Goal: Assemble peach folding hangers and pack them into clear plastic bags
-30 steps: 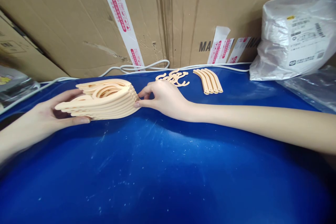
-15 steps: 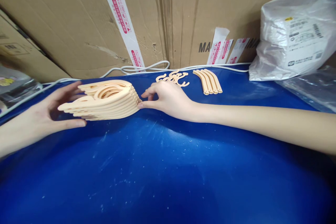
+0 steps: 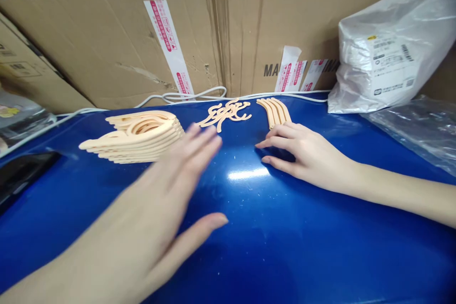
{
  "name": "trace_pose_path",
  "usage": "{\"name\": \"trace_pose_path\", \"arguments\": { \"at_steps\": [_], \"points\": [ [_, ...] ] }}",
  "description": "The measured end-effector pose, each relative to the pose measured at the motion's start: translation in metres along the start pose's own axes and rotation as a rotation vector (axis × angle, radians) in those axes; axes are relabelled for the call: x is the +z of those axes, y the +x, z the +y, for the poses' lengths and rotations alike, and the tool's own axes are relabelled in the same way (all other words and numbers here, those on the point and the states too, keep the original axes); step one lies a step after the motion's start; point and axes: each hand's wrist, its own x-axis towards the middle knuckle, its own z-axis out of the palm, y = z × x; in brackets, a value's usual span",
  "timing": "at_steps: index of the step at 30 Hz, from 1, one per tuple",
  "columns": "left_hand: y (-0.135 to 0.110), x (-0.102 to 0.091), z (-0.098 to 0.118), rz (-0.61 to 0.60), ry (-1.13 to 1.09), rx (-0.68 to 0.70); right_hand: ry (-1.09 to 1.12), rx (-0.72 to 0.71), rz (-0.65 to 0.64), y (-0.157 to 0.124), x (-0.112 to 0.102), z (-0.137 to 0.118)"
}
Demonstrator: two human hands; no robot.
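Note:
A neat stack of beige plastic pieces (image 3: 142, 137), shaped like clothes-hanger parts, lies at the left of the blue table; its right end is partly hidden by my left hand. My left hand (image 3: 171, 194) is in front of it, slightly blurred, with thumb and fingers spread and nothing held. At the right, my right hand (image 3: 302, 152) is close to the front ends of several curved beige strips (image 3: 274, 111) set side by side. Its thumb and fingers are apart, and no object shows between them. Between stack and strips lies a loose pile of beige hooks (image 3: 228, 111).
Large taped cardboard boxes (image 3: 121, 47) wall off the back of the blue table (image 3: 249, 247). A white cable (image 3: 199, 97) runs along their foot. A white plastic parcel (image 3: 384, 66) and a clear bag (image 3: 420, 123) are at the right, a dark phone-like object (image 3: 24, 173) at the left.
Both hands have come away from the stack. My left hand moved right and nearer to me; my right hand moved right, to the curved strips. The view has tilted up slightly.

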Motion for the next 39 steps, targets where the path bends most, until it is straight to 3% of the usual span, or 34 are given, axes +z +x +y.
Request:
{"name": "trace_pose_path", "arguments": {
  "at_steps": [2, 4, 10, 14, 26, 30, 33, 39],
  "points": [
    [0.014, 0.018, 0.009, -0.094, 0.101, 0.202, 0.002, 0.006, 0.003, -0.007, -0.002, 0.003],
    [0.027, 0.033, 0.008, -0.170, 0.164, 0.258, 0.009, -0.006, 0.008, -0.011, -0.003, 0.006],
    [0.061, 0.055, 0.001, -0.278, 0.221, 0.180, -0.089, -0.104, 0.005, -0.016, -0.003, 0.009],
    [0.070, 0.057, -0.003, -0.235, 0.185, 0.181, -0.176, -0.097, -0.025, -0.019, -0.003, 0.006],
    [0.064, 0.053, -0.008, -0.192, 0.162, 0.199, -0.172, -0.107, -0.024, -0.018, -0.008, 0.003],
    [0.065, 0.053, -0.009, -0.196, 0.164, 0.202, -0.094, 0.076, 0.089, -0.014, -0.027, 0.026],
    [0.066, 0.053, -0.009, -0.204, 0.166, 0.196, -0.154, 0.154, 0.148, -0.011, -0.038, 0.052],
    [0.065, 0.052, -0.009, -0.217, 0.166, 0.189, -0.100, 0.095, -0.015, -0.009, -0.026, 0.075]
  ]
}}
